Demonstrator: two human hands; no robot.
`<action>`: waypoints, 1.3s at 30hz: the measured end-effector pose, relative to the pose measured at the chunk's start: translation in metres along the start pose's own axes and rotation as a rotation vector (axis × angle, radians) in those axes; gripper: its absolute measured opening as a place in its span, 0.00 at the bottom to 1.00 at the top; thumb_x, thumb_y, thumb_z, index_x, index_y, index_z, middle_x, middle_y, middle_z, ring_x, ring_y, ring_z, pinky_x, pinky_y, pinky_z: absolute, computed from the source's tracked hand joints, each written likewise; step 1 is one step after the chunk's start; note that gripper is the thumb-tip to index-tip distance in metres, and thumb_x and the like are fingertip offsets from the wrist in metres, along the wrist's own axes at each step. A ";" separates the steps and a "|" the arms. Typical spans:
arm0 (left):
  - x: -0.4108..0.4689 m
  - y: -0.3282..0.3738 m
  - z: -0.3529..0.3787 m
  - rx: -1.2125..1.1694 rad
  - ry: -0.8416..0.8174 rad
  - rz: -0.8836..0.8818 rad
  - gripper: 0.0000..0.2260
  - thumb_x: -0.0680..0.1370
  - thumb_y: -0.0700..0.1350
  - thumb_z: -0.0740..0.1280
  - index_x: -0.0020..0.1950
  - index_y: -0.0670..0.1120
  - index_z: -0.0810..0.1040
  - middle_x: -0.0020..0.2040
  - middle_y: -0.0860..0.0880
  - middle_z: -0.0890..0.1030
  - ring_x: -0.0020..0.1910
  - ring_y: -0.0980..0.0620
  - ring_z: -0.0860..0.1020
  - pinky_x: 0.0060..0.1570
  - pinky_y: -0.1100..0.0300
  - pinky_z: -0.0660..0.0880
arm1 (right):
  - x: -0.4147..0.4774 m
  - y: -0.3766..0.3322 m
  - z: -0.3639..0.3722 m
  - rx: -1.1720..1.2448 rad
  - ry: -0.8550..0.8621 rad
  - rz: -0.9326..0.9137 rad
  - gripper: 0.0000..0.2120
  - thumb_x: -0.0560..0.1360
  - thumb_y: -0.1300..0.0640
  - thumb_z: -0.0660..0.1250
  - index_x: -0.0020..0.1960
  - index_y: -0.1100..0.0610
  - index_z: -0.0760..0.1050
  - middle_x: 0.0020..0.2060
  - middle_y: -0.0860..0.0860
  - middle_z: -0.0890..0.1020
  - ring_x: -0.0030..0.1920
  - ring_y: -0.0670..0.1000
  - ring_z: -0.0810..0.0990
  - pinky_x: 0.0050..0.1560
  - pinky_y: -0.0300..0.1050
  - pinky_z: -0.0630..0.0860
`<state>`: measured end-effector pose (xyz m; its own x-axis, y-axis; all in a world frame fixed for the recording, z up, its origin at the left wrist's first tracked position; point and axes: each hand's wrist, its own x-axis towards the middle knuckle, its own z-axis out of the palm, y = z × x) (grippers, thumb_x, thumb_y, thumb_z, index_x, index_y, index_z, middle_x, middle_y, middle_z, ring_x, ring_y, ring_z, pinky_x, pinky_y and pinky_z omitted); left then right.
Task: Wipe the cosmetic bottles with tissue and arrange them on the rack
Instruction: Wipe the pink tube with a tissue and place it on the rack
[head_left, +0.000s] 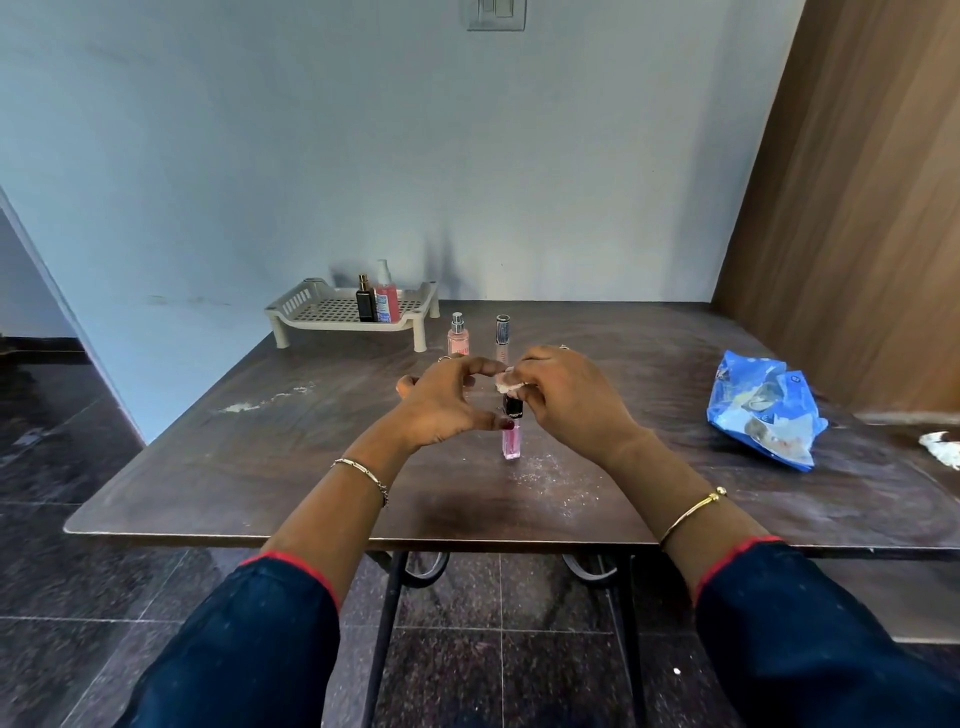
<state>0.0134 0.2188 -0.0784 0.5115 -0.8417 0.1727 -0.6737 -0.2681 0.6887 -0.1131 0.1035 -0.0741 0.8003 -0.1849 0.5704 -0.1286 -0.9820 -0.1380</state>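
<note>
A slim pink gloss tube (511, 445) with a black cap stands upright on the brown table (260, 467). My left hand (441, 400) curls around it, thumb against the tube just below the cap and index finger arched to its top. My right hand (566, 400) pinches a crumpled white tissue (506, 383) against the top of the cap. Behind my hands stand a pink perfume bottle (458, 338) and a clear tube with a silver cap (502, 335). The beige rack (322, 312) at the back holds a black bottle (366, 302) and a red spray bottle (387, 297).
A blue tissue packet (763, 410) lies at the right of the table, with a white wad (943, 448) at the far right edge. White dust marks the tabletop left of my hands. A wall stands behind the table and a wooden panel to the right.
</note>
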 end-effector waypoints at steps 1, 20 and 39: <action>0.000 0.001 0.000 0.009 0.006 0.004 0.25 0.63 0.55 0.78 0.58 0.60 0.75 0.59 0.60 0.75 0.59 0.57 0.73 0.59 0.48 0.54 | 0.000 0.001 0.000 -0.005 0.012 0.001 0.08 0.74 0.65 0.66 0.49 0.58 0.82 0.43 0.52 0.81 0.43 0.53 0.77 0.41 0.40 0.67; 0.000 0.004 -0.004 0.173 -0.001 0.082 0.21 0.64 0.60 0.75 0.56 0.65 0.76 0.59 0.62 0.75 0.57 0.58 0.73 0.55 0.51 0.53 | -0.036 0.009 0.030 -0.116 0.195 -0.100 0.19 0.68 0.71 0.71 0.58 0.60 0.79 0.50 0.54 0.81 0.45 0.57 0.81 0.34 0.49 0.80; -0.005 0.008 -0.013 0.206 0.061 0.175 0.21 0.73 0.43 0.69 0.63 0.61 0.74 0.63 0.62 0.74 0.61 0.60 0.69 0.57 0.57 0.48 | -0.056 0.020 0.026 -0.028 0.377 -0.024 0.08 0.73 0.67 0.69 0.52 0.61 0.79 0.44 0.54 0.79 0.39 0.55 0.79 0.34 0.50 0.77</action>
<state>0.0128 0.2266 -0.0649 0.4047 -0.8556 0.3226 -0.8456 -0.2159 0.4882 -0.1451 0.0949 -0.1301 0.5325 -0.1576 0.8316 -0.1328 -0.9859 -0.1018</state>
